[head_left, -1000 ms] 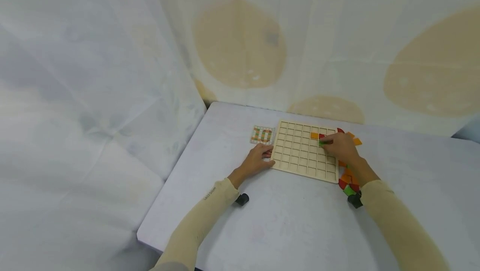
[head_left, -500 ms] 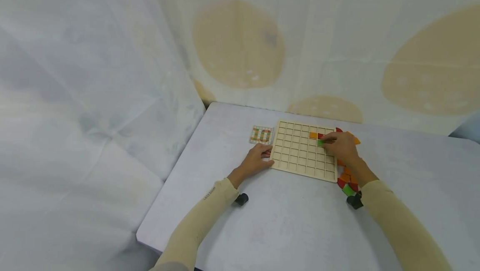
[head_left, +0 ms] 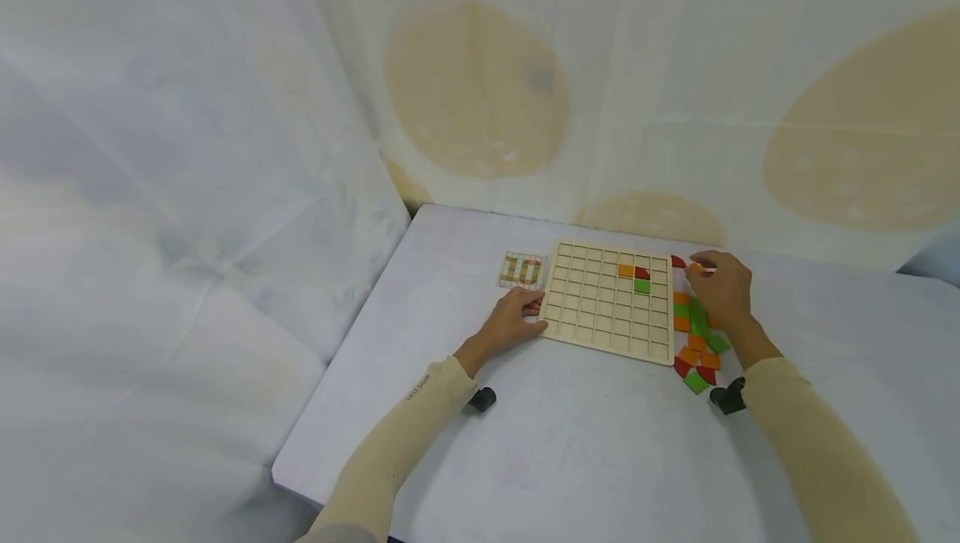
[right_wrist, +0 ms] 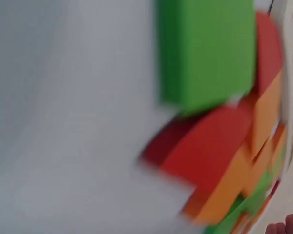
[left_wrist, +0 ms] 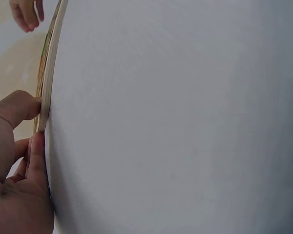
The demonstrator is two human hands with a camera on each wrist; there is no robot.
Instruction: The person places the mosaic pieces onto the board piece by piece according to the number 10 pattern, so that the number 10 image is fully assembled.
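Nearest, two sleeved forearms come in over the white bench, each with a small black camera at the wrist. The left hand rests at the near-left corner of the wooden grid board; in the left wrist view the thumb presses against the board's edge and the fingers lie fairly straight along the bench beside it, holding nothing.

Right of the board lies a loose pile of tiles in green, orange and red, some square and some with a rounded side. The right wrist view shows them blurred and very close, a green square on top of red and orange ones.

The right hand is over the far end of that pile, fingers curled down at an orange tile. Whether it has the tile pinched or only touches it I cannot tell.

The board is a tray of small square cells. Three are filled, all near its far-right corner: an orange tile, a red tile just beside it, and a green tile directly in front of the red. The other cells are bare.

Judging from this, the step in hand is picking another tile; the next move calls for a firm pinch and matching a cell to the pattern card lying off the board's far-left corner.
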